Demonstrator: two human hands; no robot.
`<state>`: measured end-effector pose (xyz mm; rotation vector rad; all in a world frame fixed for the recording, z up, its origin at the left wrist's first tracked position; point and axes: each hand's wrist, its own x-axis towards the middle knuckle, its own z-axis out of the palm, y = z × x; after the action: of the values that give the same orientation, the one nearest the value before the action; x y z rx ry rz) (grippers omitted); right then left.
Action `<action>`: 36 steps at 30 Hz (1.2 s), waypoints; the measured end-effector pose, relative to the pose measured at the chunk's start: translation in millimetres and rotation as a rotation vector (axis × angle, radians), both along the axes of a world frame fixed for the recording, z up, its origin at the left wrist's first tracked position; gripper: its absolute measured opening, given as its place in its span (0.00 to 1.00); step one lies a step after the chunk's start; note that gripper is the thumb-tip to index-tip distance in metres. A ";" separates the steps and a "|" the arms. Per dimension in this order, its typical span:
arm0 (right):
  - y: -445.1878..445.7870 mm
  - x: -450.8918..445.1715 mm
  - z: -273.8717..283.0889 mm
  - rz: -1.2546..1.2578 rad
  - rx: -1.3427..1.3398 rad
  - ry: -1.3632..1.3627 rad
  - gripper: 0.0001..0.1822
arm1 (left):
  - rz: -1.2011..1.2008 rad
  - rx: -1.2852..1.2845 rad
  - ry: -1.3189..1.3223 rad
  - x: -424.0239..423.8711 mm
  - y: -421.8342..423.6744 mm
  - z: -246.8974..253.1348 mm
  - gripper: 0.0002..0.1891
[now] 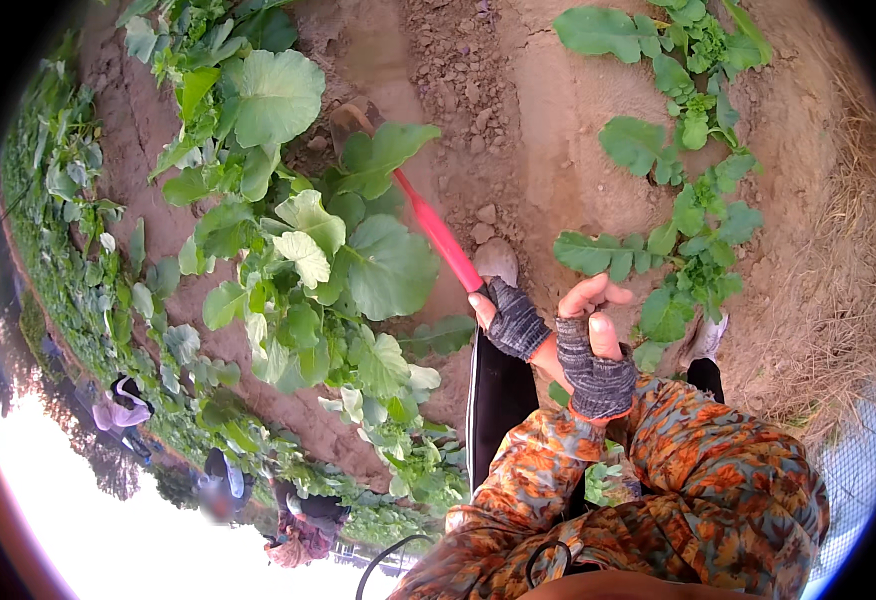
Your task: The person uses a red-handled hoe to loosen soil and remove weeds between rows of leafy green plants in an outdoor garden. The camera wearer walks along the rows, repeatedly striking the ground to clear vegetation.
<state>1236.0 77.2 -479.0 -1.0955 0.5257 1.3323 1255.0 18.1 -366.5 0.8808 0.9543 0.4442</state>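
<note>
My right hand (509, 319), in a grey fingerless knit glove, grips the red handle (442, 236) of a small hand tool, probably a hoe. The handle slants up and left past broad leaves. Its metal blade (352, 124) rests at the soil beside a leafy brassica-like plant (385, 266), and a leaf hides part of it. My left hand (595, 345), gloved the same way, is raised in front of my right wrist, fingers half bent and thumb apart, with nothing seen in it. Smaller lobed-leaf plants (697, 255) grow to its right.
Bare soil with clods (475, 112) runs between the plant rows. My shoes (496, 259) stand on it, one beside each row. Dry straw (835, 315) and pale netting (862, 472) lie at the right. Several other people (307, 521) are among the rows at lower left.
</note>
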 end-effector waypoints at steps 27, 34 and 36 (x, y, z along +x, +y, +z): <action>-2.1 -22.3 8.5 0.103 -0.063 -0.122 0.17 | -0.015 -0.046 0.004 4.6 -4.2 8.7 0.20; 12.3 6.3 -5.1 0.137 -0.171 -0.417 0.17 | -0.019 -0.052 0.012 2.1 -1.2 8.1 0.19; 31.9 38.9 -36.9 -0.079 -0.142 -0.297 0.17 | -0.025 -0.059 0.052 5.1 -7.1 5.9 0.22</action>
<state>1274.9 109.1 -516.0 -1.3493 0.4420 1.0525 1260.1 11.1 -360.5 0.8537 0.9983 0.3711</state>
